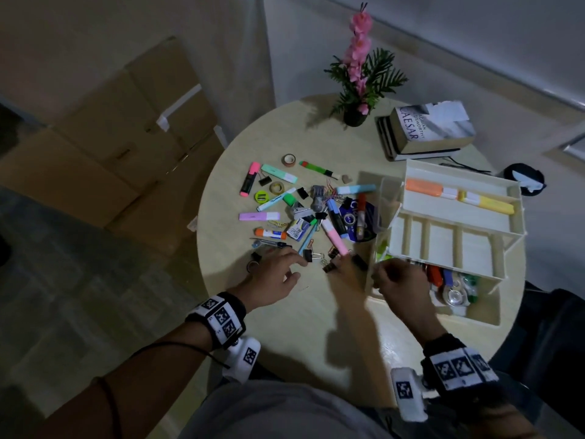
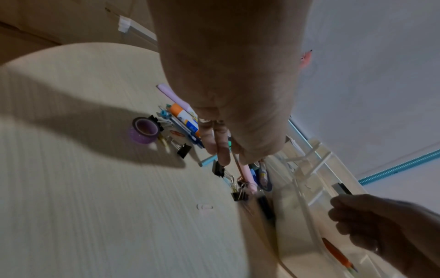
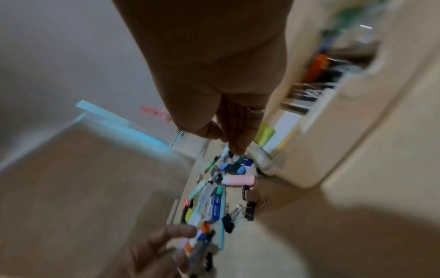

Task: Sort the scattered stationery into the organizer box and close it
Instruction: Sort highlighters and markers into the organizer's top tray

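1. Pale wood-grain surface (image 1: pixel 285 312), round, is carrying a loose heap of highlighters, pens, tape rolls and binder clips at its middle.
2. "CAESAR" is reading clearly on the top book (image 1: pixel 443 122) of a small stack at the far right; the author's line beside it is partly cut off. Print on the small blue-and-white packet in the heap is too small to read.
3. Cream organizer box (image 1: pixel 468 318) is standing open at the right, its tiers stepped apart. An orange highlighter (image 1: pixel 424 187) and a yellow highlighter (image 1: pixel 493 204) are lying end to end in the top tray.
4. Left hand (image 1: pixel 272 280) is reaching over the near edge of the heap, its fingers (image 2: pixel 221 148) straight and loosely spread, holding nothing. A black binder clip (image 1: pixel 307 255) is lying just beyond the fingertips; whether they are touching it I cannot tell.
5. Right hand (image 1: pixel 402 283) is hovering over the box's near left corner with fingers curled, pinching a small dark clip (image 2: pixel 341 188) that is sticking up above them.
6. Pink highlighter (image 1: pixel 335 243) is lying between the two hands, pointing toward the box.
7. Purple tape roll (image 2: pixel 144 129) is sitting left of the left hand.
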`<act>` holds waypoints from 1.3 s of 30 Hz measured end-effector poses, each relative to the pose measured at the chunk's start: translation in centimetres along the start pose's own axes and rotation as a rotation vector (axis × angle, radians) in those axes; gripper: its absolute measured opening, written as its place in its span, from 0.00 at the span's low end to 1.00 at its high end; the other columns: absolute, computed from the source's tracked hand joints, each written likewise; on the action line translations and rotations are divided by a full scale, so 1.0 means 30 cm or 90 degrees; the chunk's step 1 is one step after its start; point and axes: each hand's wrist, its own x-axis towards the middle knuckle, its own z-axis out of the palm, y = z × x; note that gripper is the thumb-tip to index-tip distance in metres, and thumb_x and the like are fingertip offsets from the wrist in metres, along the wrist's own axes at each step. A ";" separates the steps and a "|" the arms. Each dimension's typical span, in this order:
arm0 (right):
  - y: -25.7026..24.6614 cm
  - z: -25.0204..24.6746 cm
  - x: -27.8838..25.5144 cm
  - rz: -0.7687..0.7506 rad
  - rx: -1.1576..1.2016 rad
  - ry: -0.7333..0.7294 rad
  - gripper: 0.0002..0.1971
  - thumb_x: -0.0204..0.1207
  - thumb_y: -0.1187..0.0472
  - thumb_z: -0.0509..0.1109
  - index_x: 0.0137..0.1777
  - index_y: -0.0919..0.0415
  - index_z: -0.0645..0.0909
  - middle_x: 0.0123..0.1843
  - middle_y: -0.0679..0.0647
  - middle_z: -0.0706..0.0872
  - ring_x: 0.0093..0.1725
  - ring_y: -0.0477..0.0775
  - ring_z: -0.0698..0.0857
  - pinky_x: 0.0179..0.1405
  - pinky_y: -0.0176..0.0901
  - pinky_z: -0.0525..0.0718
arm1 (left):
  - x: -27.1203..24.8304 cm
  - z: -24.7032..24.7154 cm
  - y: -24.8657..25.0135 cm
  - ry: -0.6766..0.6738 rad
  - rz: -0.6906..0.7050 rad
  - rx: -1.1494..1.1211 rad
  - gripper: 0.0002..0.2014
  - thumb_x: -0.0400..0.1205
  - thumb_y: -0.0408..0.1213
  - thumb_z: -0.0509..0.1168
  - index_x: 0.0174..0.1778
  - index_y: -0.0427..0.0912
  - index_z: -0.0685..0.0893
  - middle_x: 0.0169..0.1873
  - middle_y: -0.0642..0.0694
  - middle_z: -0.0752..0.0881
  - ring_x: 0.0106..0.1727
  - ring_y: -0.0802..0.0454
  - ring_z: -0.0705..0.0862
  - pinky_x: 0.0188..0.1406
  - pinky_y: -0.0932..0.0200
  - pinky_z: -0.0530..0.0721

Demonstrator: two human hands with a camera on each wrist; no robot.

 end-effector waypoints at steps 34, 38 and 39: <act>-0.161 0.280 -0.085 0.016 -0.548 -0.269 0.13 0.88 0.60 0.59 0.58 0.62 0.85 0.55 0.61 0.88 0.57 0.66 0.88 0.46 0.54 0.80 | 0.180 -0.176 -0.289 0.052 -0.069 0.214 0.14 0.83 0.34 0.69 0.64 0.49 0.89 0.62 0.45 0.85 0.61 0.39 0.86 0.52 0.42 0.89; -0.058 0.231 -0.199 -0.020 -0.488 -0.287 0.12 0.88 0.54 0.63 0.59 0.60 0.84 0.56 0.59 0.86 0.55 0.63 0.89 0.50 0.50 0.81 | 0.204 -0.159 -0.290 0.037 -0.073 0.247 0.13 0.82 0.32 0.70 0.61 0.47 0.88 0.61 0.45 0.86 0.59 0.39 0.87 0.50 0.43 0.89; -0.039 0.217 -0.220 -0.013 -0.487 -0.284 0.13 0.88 0.52 0.63 0.62 0.59 0.83 0.58 0.58 0.86 0.56 0.62 0.88 0.51 0.49 0.81 | 0.207 -0.159 -0.291 0.037 -0.074 0.250 0.13 0.82 0.32 0.70 0.61 0.46 0.88 0.60 0.44 0.86 0.59 0.39 0.87 0.51 0.43 0.89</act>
